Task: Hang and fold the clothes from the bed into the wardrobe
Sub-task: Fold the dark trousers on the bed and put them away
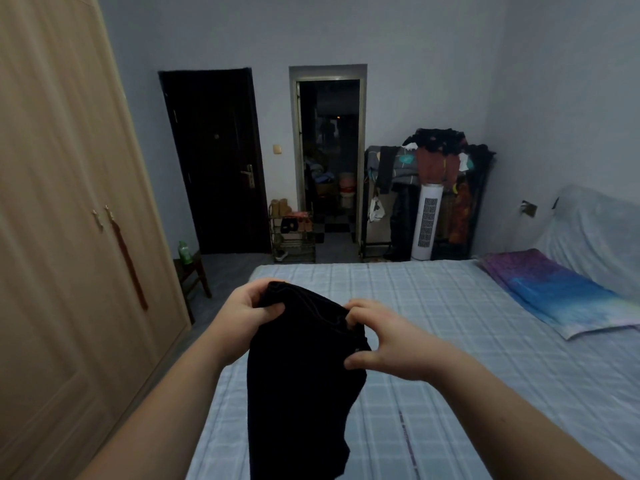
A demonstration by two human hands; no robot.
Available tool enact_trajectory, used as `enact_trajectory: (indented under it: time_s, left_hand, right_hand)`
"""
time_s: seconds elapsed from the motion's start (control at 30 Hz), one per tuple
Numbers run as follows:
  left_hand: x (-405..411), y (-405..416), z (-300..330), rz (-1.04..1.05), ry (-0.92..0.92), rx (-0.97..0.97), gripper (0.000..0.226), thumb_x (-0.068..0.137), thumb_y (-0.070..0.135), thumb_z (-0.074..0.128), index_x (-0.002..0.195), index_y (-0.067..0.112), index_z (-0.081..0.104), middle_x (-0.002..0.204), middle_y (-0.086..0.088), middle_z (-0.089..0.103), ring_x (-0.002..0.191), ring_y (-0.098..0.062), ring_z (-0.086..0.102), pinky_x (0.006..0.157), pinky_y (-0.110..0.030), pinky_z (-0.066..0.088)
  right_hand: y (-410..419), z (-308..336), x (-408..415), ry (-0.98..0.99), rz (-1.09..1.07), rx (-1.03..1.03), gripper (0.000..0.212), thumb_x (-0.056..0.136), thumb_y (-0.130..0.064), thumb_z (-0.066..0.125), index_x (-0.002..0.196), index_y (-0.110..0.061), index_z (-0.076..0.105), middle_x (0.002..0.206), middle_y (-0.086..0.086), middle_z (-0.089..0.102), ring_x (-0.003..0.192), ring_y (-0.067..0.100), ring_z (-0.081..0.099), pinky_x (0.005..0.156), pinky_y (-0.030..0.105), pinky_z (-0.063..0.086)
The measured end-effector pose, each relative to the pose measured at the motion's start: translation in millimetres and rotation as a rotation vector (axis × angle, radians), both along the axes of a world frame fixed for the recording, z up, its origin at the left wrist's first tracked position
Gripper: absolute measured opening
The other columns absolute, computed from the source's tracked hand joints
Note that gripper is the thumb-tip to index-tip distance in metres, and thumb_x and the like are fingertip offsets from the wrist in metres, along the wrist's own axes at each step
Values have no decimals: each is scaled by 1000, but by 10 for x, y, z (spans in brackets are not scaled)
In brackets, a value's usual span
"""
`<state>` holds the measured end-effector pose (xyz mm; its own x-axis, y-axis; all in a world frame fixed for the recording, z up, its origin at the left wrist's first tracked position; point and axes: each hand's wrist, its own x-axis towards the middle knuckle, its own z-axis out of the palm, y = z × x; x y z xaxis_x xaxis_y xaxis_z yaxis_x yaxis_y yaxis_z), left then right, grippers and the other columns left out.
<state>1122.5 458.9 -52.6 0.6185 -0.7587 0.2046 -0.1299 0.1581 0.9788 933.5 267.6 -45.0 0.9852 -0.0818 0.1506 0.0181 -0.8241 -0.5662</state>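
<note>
- Over the near side of the bed: one dark garment, black or near it, held up by its top edge and hanging down in front of the checked sheet. It looks like trousers taken by the waistband, though the dim light hides the detail.
- Left hand: fingers curled over one end of the garment's top edge, thumb pressed against the cloth. A firm hold.
- Right hand: fingertips pinching the other end of the same edge; the thumb stands off below, loosely spread. A lighter hold than the left.
- Wardrobe: pale wood, to the left of the bed, both doors closed. A reddish strap hangs from one handle.
- Pillow: purple and blue, at the right edge of the bed.
- Far wall: a dark door, an open doorway, a shoe rack, a white tower fan, and a rack heaped with clothes.
- Stool with a green bottle, between wardrobe and door.
- Step in hand, as I judge it: straightening the garment before folding.
- Next move, likely: bring the two held ends together so the halves lie matched, then lay the piece flat on the sheet to fold it; a wardrobe door must be opened before anything goes in.
</note>
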Motion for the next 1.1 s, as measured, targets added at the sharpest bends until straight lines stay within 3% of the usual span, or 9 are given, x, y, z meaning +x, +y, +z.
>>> enact_trajectory:
  time_s: [0.13,0.23,0.33,0.43,0.53,0.67,0.83,0.93,1.1]
  left_hand:
    - [24,16,6,-7,61,-7,34,90,-14,54,99,13,74,102,-17,71,97,-33,69,87,-45,56]
    - [45,-1,-12,-39,95,-11,31,90,-14,53,104,8,70,104,-20,69,97,-34,69,86,-45,57]
    - [37,-38,-27,-70,121,-22,32,90,-13,54,104,9,71,104,-18,70,97,-33,69,83,-42,57]
    - [49,-62,15,-88,128,-4,30,90,-12,54,103,9,72,102,-18,71,96,-32,69,80,-39,57]
    - [63,-84,88,-77,101,53,31,90,-12,54,99,10,73,100,-15,72,94,-31,71,78,-37,57]
    - [77,-147,168,-61,0,120,23,91,-7,58,104,8,70,102,-14,73,98,-32,71,82,-38,57]
    - [88,-190,217,85,-99,100,33,89,-8,62,92,22,76,97,-7,76,93,-24,72,85,-40,55]
    - [24,-244,211,156,-201,158,32,89,-4,64,87,26,75,92,-2,76,89,-19,73,85,-39,57]
    - [33,-269,245,246,-254,209,19,87,3,69,97,18,73,93,-1,76,89,-17,73,88,-41,57]
  right_hand:
    - [-56,-4,-63,-57,41,180,31,77,-37,80,83,-28,51,126,-28,47,131,-15,31,108,21,29]
    - [-25,-42,-128,-198,101,397,31,75,-31,80,73,-26,50,128,-15,54,140,1,35,114,38,30]
    - [9,-59,-146,-349,62,438,30,70,-30,81,66,-32,51,121,-10,58,135,11,44,111,41,32]
    - [2,-4,-160,-387,59,293,31,72,-31,80,66,-31,50,111,-12,61,118,18,52,100,33,39]
    - [-39,96,-177,-338,94,108,28,77,-26,81,69,-26,55,120,-20,63,126,14,46,101,30,38]
    - [-30,188,-186,-253,85,51,31,80,-23,80,70,-32,53,132,-29,56,130,5,40,103,27,36]
    - [-75,161,-138,-273,-4,-156,33,81,-27,79,71,-37,48,133,-37,52,104,-2,48,89,21,39]
    - [-89,131,-159,-282,20,-242,37,82,-26,77,72,-46,48,133,-32,54,104,-3,47,87,14,37]
    - [-132,64,-150,-374,18,-224,21,83,-21,76,79,-29,57,130,-25,57,114,-5,52,89,12,39]
